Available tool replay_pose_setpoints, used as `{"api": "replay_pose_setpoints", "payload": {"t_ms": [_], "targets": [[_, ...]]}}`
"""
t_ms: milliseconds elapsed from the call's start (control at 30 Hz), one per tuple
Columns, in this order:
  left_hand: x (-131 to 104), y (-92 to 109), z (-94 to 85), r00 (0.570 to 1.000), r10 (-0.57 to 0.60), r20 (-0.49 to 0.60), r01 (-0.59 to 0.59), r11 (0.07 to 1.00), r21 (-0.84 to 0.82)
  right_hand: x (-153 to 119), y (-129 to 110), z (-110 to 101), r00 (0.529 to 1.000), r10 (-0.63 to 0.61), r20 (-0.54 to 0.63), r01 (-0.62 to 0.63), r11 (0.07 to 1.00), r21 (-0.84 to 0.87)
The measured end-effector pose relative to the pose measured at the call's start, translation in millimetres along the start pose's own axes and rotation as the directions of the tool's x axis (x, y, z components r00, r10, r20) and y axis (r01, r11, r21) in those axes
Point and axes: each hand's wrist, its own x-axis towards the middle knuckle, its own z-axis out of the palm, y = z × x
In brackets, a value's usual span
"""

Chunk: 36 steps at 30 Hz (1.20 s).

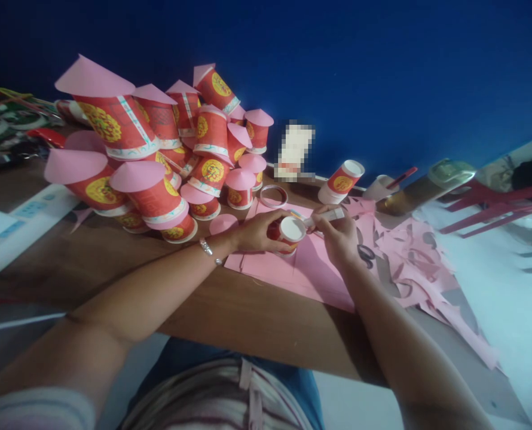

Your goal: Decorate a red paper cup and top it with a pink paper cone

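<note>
Above a stack of pink paper sheets, my left hand is wrapped around a red paper cup with its white, round end facing up. Close to the cup's right side, my right hand is closed on a small white tube-like thing. Its tip is near the cup's rim; whether it touches I cannot tell. Scissors with dark handles lie by my right wrist. A pink paper disc or cone lies beside my left hand.
Many red cups with pink cone tops are piled at the left. A tape ring, stacked cups and a bottle stand further back. Pink paper scraps cover the right side. A blue wall closes the back.
</note>
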Motion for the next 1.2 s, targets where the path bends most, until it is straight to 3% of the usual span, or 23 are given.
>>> {"api": "replay_pose_setpoints", "payload": {"t_ms": [1200], "targets": [[-1.0, 0.7, -0.8, 0.999, -0.031, -0.014, 0.032, 0.999, 0.030, 0.7, -5.0, 0.4, 1.000, -0.013, 0.015, 0.014, 0.997, -0.081]]}}
